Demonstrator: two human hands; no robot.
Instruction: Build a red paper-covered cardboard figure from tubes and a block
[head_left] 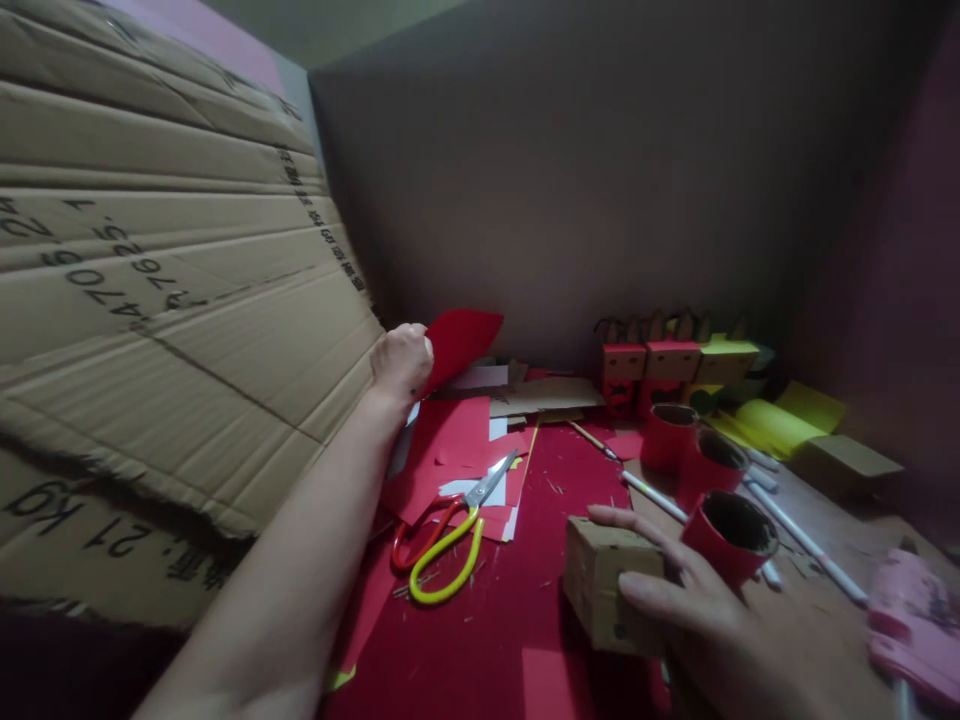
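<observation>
While the right hand (pixel 705 605) grips the small cardboard box (pixel 604 590) thumb-to-fingers at near right, the left hand (pixel 401 362) pinches a red sheet (pixel 463 345) far left, likely sheet handling; shifting it calls for clearing the scissors (pixel 491 487).

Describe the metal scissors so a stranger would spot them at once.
Right of the large brown cardboard panel, on the red tabletop, metal scissors lie with their blades over red paper sheets. Unlike those flat sheets, they have one red loop handle and one yellow.
</observation>
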